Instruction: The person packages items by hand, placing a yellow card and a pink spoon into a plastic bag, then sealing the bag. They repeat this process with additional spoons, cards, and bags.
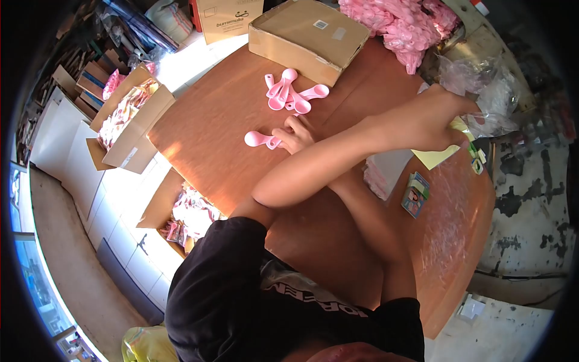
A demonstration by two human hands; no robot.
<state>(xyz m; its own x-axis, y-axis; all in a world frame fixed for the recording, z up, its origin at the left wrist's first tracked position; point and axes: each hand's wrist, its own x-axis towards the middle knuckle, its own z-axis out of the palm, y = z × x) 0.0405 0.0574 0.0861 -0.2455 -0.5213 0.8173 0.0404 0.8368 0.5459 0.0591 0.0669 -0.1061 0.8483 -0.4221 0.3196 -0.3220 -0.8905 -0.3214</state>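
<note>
My arms cross over the brown table. My right hand (294,134), on the left side, has its fingers closed on pink measuring spoons (256,139); a round bowl sticks out to the left. Just beyond it lies a loose pile of pink measuring spoons (291,92). My left hand (439,120) reaches over to the right, fingers bent at a crumpled clear plastic bag (491,120); its fingertips are partly hidden. Below that hand is a yellow sheet (435,158). Green-handled scissors (477,158) lie close by.
A closed cardboard box (307,39) stands at the table's far side, beside a heap of pink spoons (401,27). A small printed pack (415,194) and a whitish packet (386,172) lie near my forearm. Open cartons (136,120) with pink-and-white contents stand to the left.
</note>
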